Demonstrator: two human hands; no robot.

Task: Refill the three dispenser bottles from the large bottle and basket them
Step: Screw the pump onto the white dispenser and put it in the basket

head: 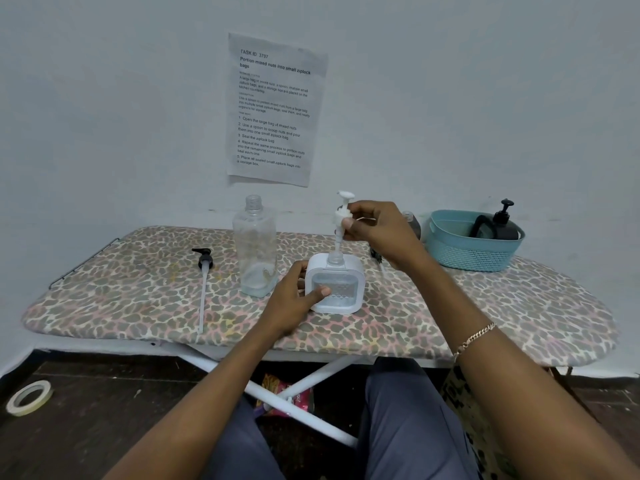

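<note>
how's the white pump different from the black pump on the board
The white pump is held upright by the right hand, its tube entering the white bottle; the black pump lies flat and untouched on the ironing board. The black pump's tube looks longer. Both are off their bottles.

There were four bottles: the clear large bottle (pixel 255 247), a white dispenser (pixel 335 287), a black dispenser (pixel 498 227), a brown bottle (pixel 412 223); two loose pumps: black pump (pixel 204 261), white pump (pixel 343 216); one basket (pixel 467 254) at two o'clock.
</note>
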